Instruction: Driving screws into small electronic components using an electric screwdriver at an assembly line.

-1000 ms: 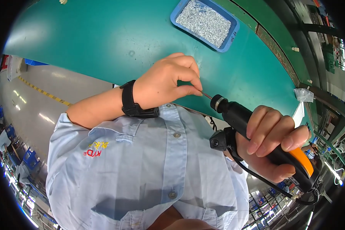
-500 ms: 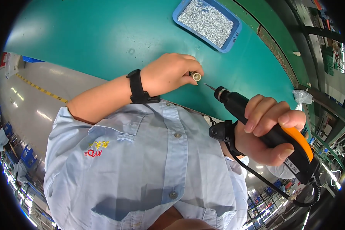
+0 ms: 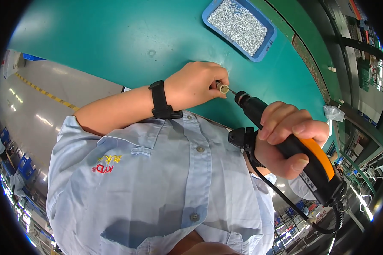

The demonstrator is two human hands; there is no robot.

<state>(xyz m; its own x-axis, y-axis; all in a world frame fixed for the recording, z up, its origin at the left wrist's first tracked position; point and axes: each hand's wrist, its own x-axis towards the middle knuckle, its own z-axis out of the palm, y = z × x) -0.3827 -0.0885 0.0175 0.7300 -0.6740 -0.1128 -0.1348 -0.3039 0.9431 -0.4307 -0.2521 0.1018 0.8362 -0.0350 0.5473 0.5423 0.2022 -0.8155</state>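
Observation:
Pinched in the fingers of my left hand (image 3: 200, 84) is a small round metal fitting (image 3: 222, 88), its hollow end turned to the right. My right hand (image 3: 289, 136) wraps round a black and orange electric screwdriver (image 3: 252, 108), which is tilted with its bit toward the fitting. The bit's tip is at the fitting's open end; whether it touches inside I cannot tell. Beyond both hands, a blue tray (image 3: 268, 47) holds a heap of small silvery screws (image 3: 238, 26).
The green work table (image 3: 115, 38) has a raised green edge (image 3: 315, 80) on the right. A black cable (image 3: 289, 202) hangs from the screwdriver's rear end toward me. At the table's right side is a clear plastic bag (image 3: 334, 113). Grey floor (image 3: 42, 97) with a yellow stripe shows at left.
The screwdriver has come left toward the fitting, so its bit now reaches the open end. My left hand with the fitting sits slightly farther right in view, as does the tray.

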